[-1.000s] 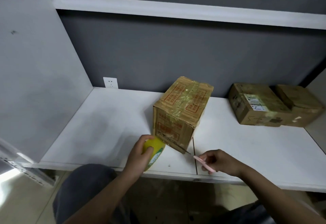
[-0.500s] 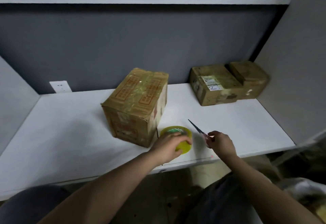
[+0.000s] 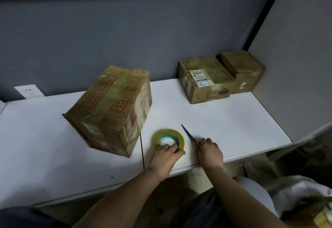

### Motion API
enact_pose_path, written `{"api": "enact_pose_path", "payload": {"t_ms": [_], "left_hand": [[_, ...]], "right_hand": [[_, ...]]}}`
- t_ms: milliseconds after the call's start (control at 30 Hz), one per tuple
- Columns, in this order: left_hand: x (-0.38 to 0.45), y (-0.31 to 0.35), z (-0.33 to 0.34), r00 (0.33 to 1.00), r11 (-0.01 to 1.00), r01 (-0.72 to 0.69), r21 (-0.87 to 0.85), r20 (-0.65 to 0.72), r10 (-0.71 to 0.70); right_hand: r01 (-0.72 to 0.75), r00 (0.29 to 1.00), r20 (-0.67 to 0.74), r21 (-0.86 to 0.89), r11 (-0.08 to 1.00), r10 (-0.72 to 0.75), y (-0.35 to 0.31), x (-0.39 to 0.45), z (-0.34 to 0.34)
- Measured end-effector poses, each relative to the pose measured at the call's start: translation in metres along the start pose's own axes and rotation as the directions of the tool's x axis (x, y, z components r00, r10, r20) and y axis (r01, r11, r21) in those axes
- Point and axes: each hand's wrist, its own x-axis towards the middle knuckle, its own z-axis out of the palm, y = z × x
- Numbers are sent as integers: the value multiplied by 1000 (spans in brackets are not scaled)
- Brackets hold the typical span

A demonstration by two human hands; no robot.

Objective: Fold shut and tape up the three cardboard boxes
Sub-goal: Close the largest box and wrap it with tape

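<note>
Since half a second ago the tape roll (image 3: 169, 138) lies flat on the white shelf (image 3: 224, 120), no longer tilted up under the palm. The left hand (image 3: 166, 157) rests at its 6 o'clock edge, fingers curled over the rim. The right hand (image 3: 210, 151) grips the scissors (image 3: 187, 133), blades closed, pointing to 11 o'clock. The taped box (image 3: 111, 109) sits at 10 o'clock from the roll; two more boxes (image 3: 221, 77) stand at 1 o'clock.
</note>
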Motion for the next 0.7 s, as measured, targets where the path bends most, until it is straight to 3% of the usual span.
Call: {"api": "enact_pose_path", "payload": {"t_ms": [167, 200, 267, 333, 400, 467, 533, 633, 700], "left_hand": [[-16, 0, -27, 997, 991, -13, -133, 75, 23], [-24, -1, -39, 999, 983, -29, -182, 20, 33], [-47, -13, -68, 968, 959, -119, -259, -245, 54], [-76, -40, -95, 843, 950, -202, -240, -537, 43], [-103, -79, -113, 755, 966, -127, -226, -654, -54], [-128, -119, -126, 735, 961, 44, -273, -642, -217], [-143, -158, -130, 728, 945, 189, -269, -607, -318], [-153, -201, -127, 849, 943, 289, -164, -411, -332], [-147, -211, -121, 905, 942, 289, -170, -272, -327]], "right_hand": [[-17, 997, -70, 59, 998, 21, 2, -7, 3], [-7, 994, -107, 93, 996, 17, 3, -9, 0], [100, 978, -200, 187, 977, -62, -1, -14, -10], [289, 929, -304, 242, 926, -210, -19, -19, -25], [485, 833, -413, 224, 846, -368, -52, -24, -45], [622, 730, -507, 212, 754, -459, -101, -31, -67], [696, 673, -541, 233, 679, -504, -152, -38, -86], [768, 609, -473, 151, 623, -636, -220, -48, -101], [763, 625, -342, 77, 642, -702, -244, -47, -99]]}}
